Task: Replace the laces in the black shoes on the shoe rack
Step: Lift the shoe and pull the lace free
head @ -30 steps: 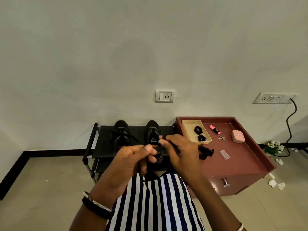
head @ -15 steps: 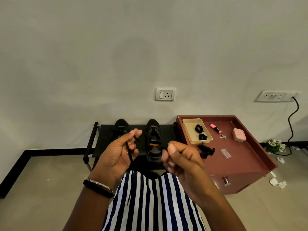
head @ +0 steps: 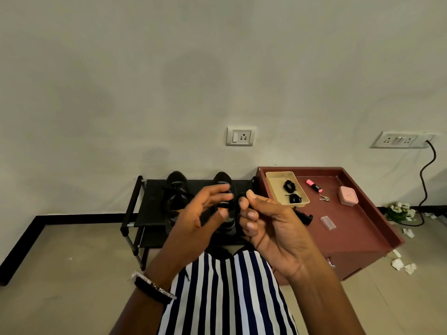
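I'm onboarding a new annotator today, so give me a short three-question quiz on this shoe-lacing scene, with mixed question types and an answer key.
1. True or false: both black shoes stand on the shoe rack's top shelf.
2. How many coiled laces lie in the beige tray? A) one B) two C) four
3. Fill in: the ___ hand pinches a black lace between thumb and fingers.
Key: 1 true; 2 B; 3 right hand.

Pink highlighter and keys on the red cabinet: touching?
Apart. The head view shows the pink highlighter and the keys with a strip of bare red cabinet top plainly visible between them.
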